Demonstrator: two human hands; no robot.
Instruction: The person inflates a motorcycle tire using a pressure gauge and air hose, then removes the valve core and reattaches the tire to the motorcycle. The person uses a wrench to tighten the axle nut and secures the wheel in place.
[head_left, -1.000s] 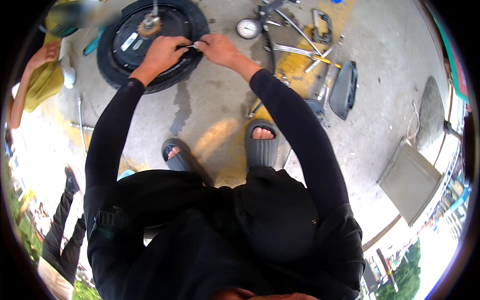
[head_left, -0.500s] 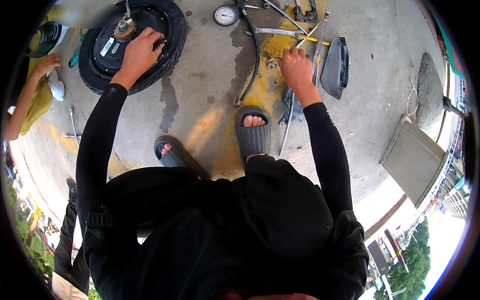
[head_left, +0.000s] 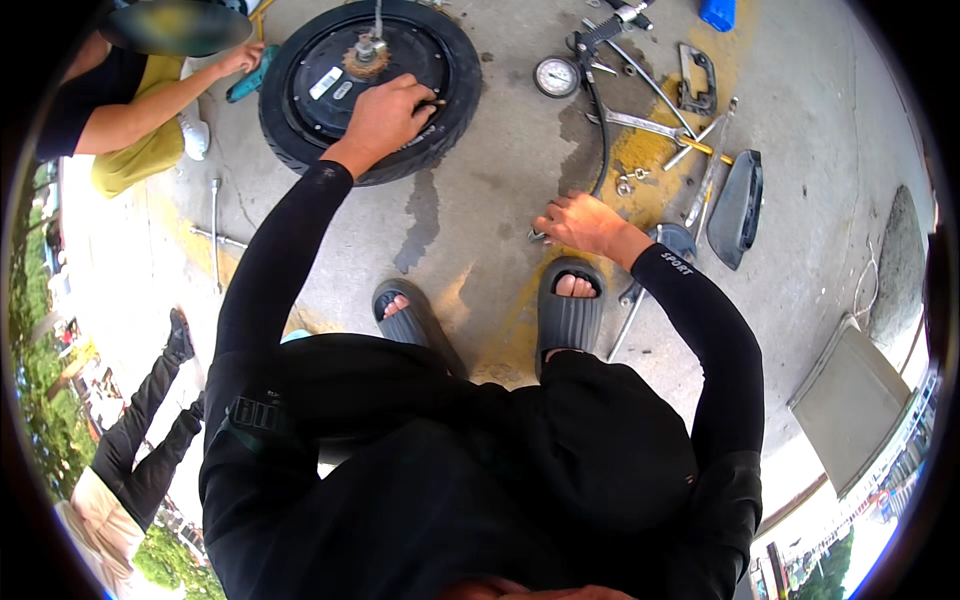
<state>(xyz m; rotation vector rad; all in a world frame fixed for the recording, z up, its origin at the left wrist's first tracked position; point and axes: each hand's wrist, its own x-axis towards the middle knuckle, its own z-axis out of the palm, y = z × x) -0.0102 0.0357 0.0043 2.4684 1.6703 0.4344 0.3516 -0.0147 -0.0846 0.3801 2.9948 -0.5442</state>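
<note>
My left hand (head_left: 390,120) lies on the right side of a black wheel (head_left: 320,130) with tyre and rusty-centred hub, fingers curled round a small part at its inner rim that I cannot make out. My right hand (head_left: 580,222) is lower right, closed on a small metal end (head_left: 537,234) near the bottom of a black hose (head_left: 605,150). The hose runs up to an inflator with a round gauge (head_left: 555,76). Right of it lie spanners (head_left: 640,121), loose metal fittings (head_left: 628,183), a dark bracket (head_left: 697,78) and a black plastic piece (head_left: 737,205).
A co-worker in yellow trousers (head_left: 140,170) is at upper left, their hand (head_left: 240,58) by a teal tool. Another person's dark-trousered legs (head_left: 150,420) show lower left. Metal rods (head_left: 216,235) lie left, a grey panel (head_left: 840,410) right, a blue object (head_left: 717,14) at top.
My right hand has left the wheel, reaching first among the tools, then moving lower onto the hose's end. My left hand has stayed on the wheel. The whole view has shifted.
</note>
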